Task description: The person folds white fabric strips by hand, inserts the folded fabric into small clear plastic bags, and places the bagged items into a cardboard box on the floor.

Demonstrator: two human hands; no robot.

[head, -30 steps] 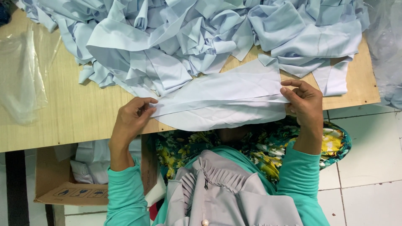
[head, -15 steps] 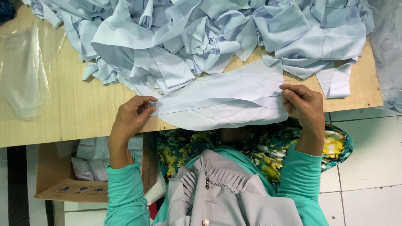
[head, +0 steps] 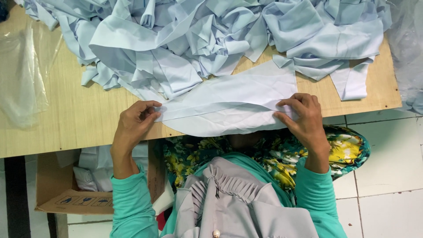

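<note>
the folded cloth (head: 229,105), a pale blue piece, lies at the near edge of the table (head: 66,119), its curved lower edge hanging just over that edge toward the person. its long axis runs left to right, straight across between the two hands, with a fold line along the same direction. the left end tapers to a narrow tip; the right end is broader.

the left hand (head: 132,128) pinches that narrow tip, thumb and forefinger pressed together on the fabric, the other fingers curled in behind. the right hand (head: 304,121) grips the broad end, thumb below and fingers bent over the top of the fold, pressed onto the layers. so the cloth lies inward from each set of fingers, stretched between them, and neither hand is clearly nearer its middle; both sit at the ends.

just behind the cloth, and touching its far edge, a heap (head: 211,39) of crumpled pieces in the same pale blue covers the far part of the table. a clear plastic bag (head: 22,75) lies at the left end. under the table on the left stands an open cardboard box (head: 57,194) holding more pale fabric. the floor (head: 387,167) on the right is white tile.
</note>
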